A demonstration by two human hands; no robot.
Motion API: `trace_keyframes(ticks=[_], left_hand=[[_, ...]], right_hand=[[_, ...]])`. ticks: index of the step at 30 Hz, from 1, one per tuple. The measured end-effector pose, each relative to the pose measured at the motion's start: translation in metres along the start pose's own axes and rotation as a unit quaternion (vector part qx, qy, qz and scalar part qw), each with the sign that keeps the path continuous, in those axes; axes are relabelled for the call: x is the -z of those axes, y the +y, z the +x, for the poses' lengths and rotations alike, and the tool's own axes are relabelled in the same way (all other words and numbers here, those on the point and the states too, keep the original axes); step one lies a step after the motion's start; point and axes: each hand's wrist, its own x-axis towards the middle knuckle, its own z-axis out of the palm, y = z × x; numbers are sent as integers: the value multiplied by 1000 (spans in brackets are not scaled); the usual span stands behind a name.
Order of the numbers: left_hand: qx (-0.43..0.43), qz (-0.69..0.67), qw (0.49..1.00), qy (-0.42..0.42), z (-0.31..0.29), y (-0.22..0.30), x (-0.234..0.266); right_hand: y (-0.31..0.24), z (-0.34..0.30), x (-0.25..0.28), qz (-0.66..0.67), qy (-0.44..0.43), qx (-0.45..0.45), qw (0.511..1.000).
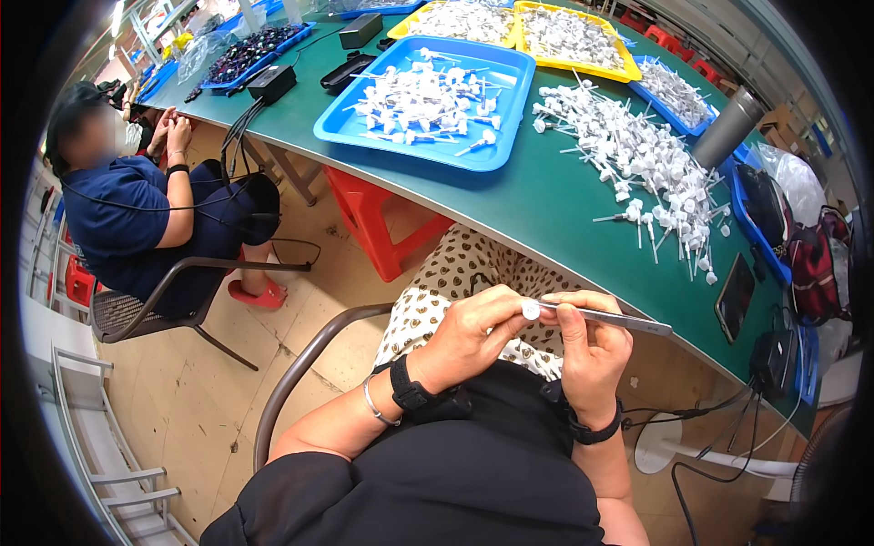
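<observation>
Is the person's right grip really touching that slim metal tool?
Touching: the head view shows the right grip pinching the slim metal tool, its thumb overlapping it.

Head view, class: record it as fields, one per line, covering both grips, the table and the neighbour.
Left grip: pinching a white piece
Right grip: holding a metal tool, tip beside the piece; contact unclear
Table: green
Blue tray: holds white pieces
Pile: loose white pieces, right of tray
Phone: flat on table
Neighbour: seated, left
</observation>
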Motion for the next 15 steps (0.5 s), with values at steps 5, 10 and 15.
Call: trace_keyframes(ticks=[5,10,15], left_hand=[[6,-2,1000,-6,-1,-1,0],[-2,0,1000,2,-1,-1,-1],[-10,4,1000,1,-1,-3,-1]], right_hand=[[2,0,2,-35,-13,15,999],[2,0,1,-23,-2,9,1000],[2,0,0,-23,0,10,1000]])
